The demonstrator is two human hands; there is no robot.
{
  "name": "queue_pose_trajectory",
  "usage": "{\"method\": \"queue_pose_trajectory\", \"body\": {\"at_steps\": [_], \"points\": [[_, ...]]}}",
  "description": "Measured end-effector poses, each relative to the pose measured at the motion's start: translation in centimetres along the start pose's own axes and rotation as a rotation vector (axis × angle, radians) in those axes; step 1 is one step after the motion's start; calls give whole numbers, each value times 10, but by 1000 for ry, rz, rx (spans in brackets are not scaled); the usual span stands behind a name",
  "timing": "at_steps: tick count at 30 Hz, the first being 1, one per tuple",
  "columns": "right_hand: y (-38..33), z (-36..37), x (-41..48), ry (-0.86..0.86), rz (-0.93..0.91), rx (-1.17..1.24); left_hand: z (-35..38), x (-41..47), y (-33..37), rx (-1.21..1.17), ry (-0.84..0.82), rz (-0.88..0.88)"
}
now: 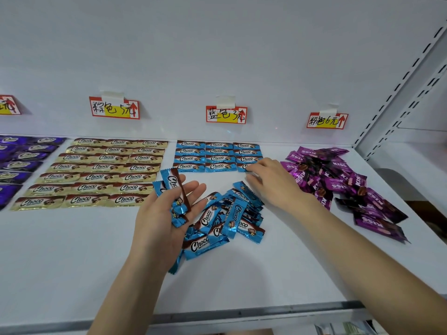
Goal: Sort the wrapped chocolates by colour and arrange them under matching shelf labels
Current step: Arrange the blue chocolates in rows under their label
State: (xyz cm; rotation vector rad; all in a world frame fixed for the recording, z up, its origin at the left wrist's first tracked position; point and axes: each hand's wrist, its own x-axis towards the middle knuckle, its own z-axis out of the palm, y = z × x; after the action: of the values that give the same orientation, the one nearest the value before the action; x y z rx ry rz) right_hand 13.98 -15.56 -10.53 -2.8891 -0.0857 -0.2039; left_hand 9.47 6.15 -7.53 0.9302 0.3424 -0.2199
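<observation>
Though flat and oblong, the glossy blue bars [219, 159] have crimped ends.

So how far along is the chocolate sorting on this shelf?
Done: gold chocolates and purple chocolates lie in rows. In hand: the right hand sets a blue chocolate into the fourth row of the blue grid; the left hand carries spares. Left: the loose blue pile and the heaped magenta Kiss chocolates.
</observation>
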Motion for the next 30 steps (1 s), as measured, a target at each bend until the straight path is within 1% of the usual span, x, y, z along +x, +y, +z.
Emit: {"method": "queue_pose_trajectory", "body": {"at_steps": [6,11,13,15,17,18,20,21,23,26,28,30], "points": [[0,1,2,4,-5,-22,1,-3,3,-104,-7,-51],[1,1,3,-13,-1,-29,0,-7,3,-55,-19,-10],[-1,-2,2,6,12,-5,-3,-10,4,-1,-30,29],[-10,-9,-1,88,14,98,-6,-12,4,48,-35,74],[-27,-19,-8,191,11,310,-8,-13,4,52,-28,99],[-38,-24,-13,215,7,442,-8,-14,3,38,-21,100],[-62,-33,-29,187,-24,670,-8,-16,2,-19,-15,92],[-74,-36,-37,153,-46,731,-8,-19,1,-59,-21,85],[-95,-36,-53,110,-98,768,-8,-25,0,-113,-49,67],[-120,-28,-66,123,-127,798,-11,-32,-2,-116,-109,70],[-129,-23,-68,110,-121,811,-14,-34,-2,-113,-117,62],[-129,-25,-67,63,-134,814,-20,-35,3,-83,-99,74]]}}
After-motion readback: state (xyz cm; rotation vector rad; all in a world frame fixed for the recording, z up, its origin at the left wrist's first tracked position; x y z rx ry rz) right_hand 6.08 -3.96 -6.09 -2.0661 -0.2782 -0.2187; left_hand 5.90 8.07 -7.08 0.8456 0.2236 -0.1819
